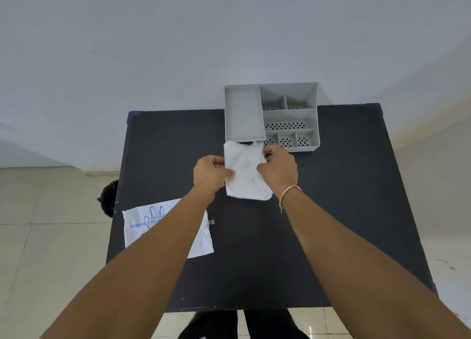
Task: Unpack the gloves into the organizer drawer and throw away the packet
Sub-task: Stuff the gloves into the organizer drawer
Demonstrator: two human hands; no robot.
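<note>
A folded stack of white translucent gloves [246,172] lies in front of the grey organizer [270,114], its far end at the dark drawer opening under the organizer's left block. My left hand [210,172] pinches the stack's left edge. My right hand [279,168] grips its right edge near the drawer. The drawer itself is mostly hidden by the gloves. The white packet [145,228] with blue "DISPOSABLE" print lies flat at the table's left side, partly under my left forearm.
The black table [344,198] stands against a white wall, the organizer at its far edge. A dark rounded object [109,197] sits on the tiled floor left of the table. My legs show below the table's near edge.
</note>
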